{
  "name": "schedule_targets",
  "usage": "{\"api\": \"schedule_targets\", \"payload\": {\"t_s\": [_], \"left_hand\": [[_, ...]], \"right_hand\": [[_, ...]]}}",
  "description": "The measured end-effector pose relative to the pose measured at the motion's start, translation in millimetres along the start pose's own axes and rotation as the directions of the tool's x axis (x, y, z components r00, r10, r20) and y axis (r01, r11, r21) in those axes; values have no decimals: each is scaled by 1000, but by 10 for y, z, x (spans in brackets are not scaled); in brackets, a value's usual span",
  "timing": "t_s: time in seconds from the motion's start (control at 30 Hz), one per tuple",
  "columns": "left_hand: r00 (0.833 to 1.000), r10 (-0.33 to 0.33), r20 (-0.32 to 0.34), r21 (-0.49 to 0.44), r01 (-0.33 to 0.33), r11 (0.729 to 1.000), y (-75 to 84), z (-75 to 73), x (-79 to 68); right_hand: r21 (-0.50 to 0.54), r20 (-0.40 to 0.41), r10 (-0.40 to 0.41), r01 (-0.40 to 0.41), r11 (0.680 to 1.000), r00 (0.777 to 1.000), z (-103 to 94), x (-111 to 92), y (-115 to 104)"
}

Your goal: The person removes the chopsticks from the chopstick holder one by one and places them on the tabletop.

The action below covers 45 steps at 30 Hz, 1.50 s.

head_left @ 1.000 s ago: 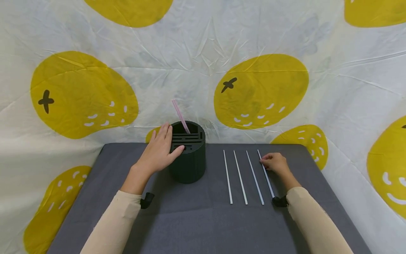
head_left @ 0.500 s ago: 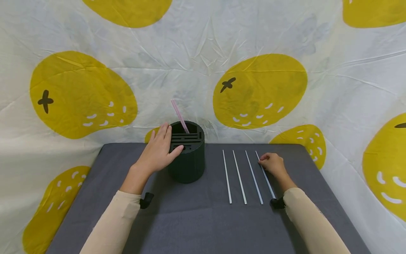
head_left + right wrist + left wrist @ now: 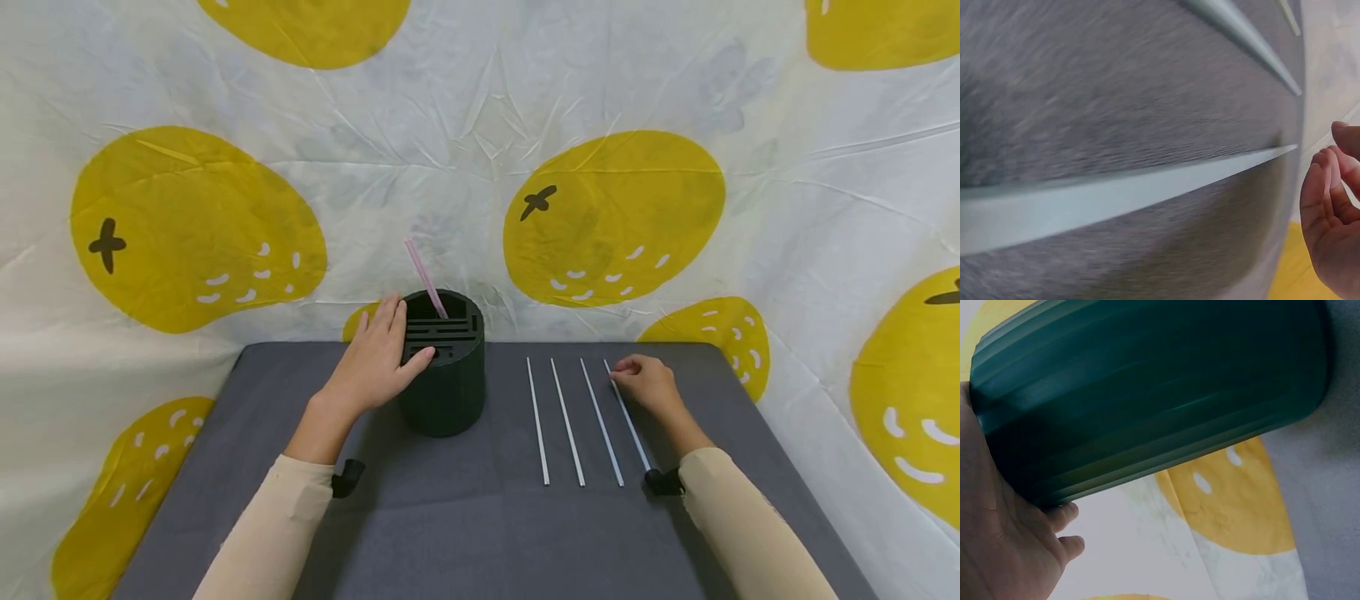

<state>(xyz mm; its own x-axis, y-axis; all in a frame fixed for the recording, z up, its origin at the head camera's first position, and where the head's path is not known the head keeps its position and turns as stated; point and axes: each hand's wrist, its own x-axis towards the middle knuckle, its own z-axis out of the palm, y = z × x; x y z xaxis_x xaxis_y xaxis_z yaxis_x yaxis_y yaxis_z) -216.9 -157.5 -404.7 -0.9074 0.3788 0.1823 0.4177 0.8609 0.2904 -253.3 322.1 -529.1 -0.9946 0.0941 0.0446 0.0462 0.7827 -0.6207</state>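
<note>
A dark green, ribbed round holder with a slotted top [image 3: 457, 392] stands upright at the back of the table. My left hand [image 3: 371, 358] rests on its left rim, fingers straight and thumb spread over the slots; the left wrist view shows the palm against the holder's edge. A pink straw [image 3: 426, 277] leans out of its rear opening. To the right, several thin pale straws lie side by side. My right hand [image 3: 647, 385] is beside the far end of the rightmost straw [image 3: 628, 421], thumb and bent fingers apart with nothing between them in the right wrist view.
A dark grey cloth [image 3: 450, 533] covers the table. White fabric with yellow fruit prints [image 3: 615, 217] hangs right behind its back edge. The other pale straws, such as the leftmost one [image 3: 537, 421], lie between the holder and my right hand.
The rightmost straw has shifted slightly left at its far end, and my right hand's fingers have come off it. My left hand stays on the holder.
</note>
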Motion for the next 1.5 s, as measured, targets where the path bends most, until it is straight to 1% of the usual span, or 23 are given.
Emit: {"api": "schedule_targets", "payload": {"t_s": [0.13, 0.27, 0.4, 0.5, 0.6, 0.73, 0.9, 1.07, 1.2, 1.33, 1.4, 1.5], "left_hand": [[1000, 1, -16, 6, -1, 1000, -2, 12, -1], [1000, -5, -12, -1, 5, 1000, 13, 10, 0], [1000, -9, -3, 0, 9, 1000, 25, 8, 6], [1000, -12, 0, 2, 12, 1000, 28, 6, 7], [1000, -14, 1, 0, 14, 1000, 29, 5, 15], [1000, -13, -2, 2, 13, 1000, 30, 8, 31], [1000, -13, 0, 6, 13, 1000, 29, 14, 30], [1000, -10, -2, 8, 10, 1000, 31, 16, 27], [1000, -7, -9, 10, 7, 1000, 30, 26, 34], [1000, -7, -5, 10, 7, 1000, 27, 35, 38], [1000, -10, -4, 6, 10, 1000, 24, 37, 39], [1000, -14, -4, 1, 14, 1000, 16, 41, 41]], "right_hand": [[-11, -12, -55, 55, 998, 998, -59, 37, -136], [-11, -2, -98, 98, 995, 995, -118, 59, -320], [39, 14, -158, 157, 987, 987, -167, 83, -543], [91, 22, -220, 217, 972, 975, -185, 108, -731], [122, 25, -261, 256, 959, 965, -193, 132, -930], [153, 27, -278, 271, 950, 960, -197, 164, -1193], [198, 39, -314, 301, 933, 949, -186, 178, -1511], [277, 50, -362, 336, 900, 931, -158, 217, -1831], [333, 53, -411, 372, 866, 910, -129, 260, -2071], [365, 50, -456, 409, 837, 888, -57, 324, -2256], [382, 50, -470, 418, 825, 881, -15, 360, -2335], [406, 58, -474, 413, 815, 879, 31, 399, -2455]]}}
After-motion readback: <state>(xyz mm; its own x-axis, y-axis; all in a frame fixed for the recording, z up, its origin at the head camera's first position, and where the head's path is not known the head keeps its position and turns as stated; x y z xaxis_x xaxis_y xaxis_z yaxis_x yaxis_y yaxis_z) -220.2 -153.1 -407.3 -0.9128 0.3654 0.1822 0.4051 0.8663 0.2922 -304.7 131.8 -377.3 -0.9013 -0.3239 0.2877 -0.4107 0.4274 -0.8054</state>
